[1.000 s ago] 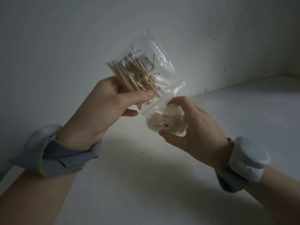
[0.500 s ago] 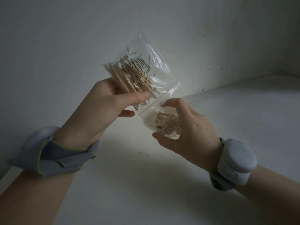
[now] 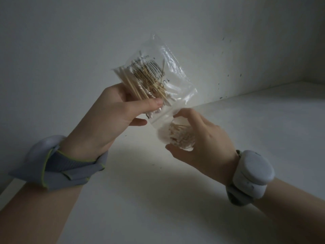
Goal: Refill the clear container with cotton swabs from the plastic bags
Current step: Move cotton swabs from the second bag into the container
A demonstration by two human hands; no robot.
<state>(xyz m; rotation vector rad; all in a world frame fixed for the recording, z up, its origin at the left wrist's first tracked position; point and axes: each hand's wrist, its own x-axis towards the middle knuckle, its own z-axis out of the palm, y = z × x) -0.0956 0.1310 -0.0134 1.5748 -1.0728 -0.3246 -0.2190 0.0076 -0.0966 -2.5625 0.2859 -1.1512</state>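
Pinched the plastic bag (image 3: 173, 76) of cotton swabs (image 3: 140, 85) between thumb and fingers of the left hand (image 3: 112, 118), tilted over the clear container (image 3: 181, 138) cupped in the curled right hand (image 3: 204, 143), above the white surface (image 3: 255, 124). Looked light, limp and slippery; best gripped across the swab bundle.

A device is worn on each wrist. Behind the left hand (image 3: 109, 117) sits a wide grey fabric band (image 3: 70, 166), ribbed across its middle and piped along its edges in yellow-green, with flat overlapping tabs folded over one another. A smooth, pale, rounded pod (image 3: 46, 144) rises from its outer side. Behind the right hand (image 3: 202, 143) a larger pale grey oval housing (image 3: 253, 170), smooth with softly rounded edges and a seam along its side, sits on a darker grey strap (image 3: 234, 199). Both forearms are bare.
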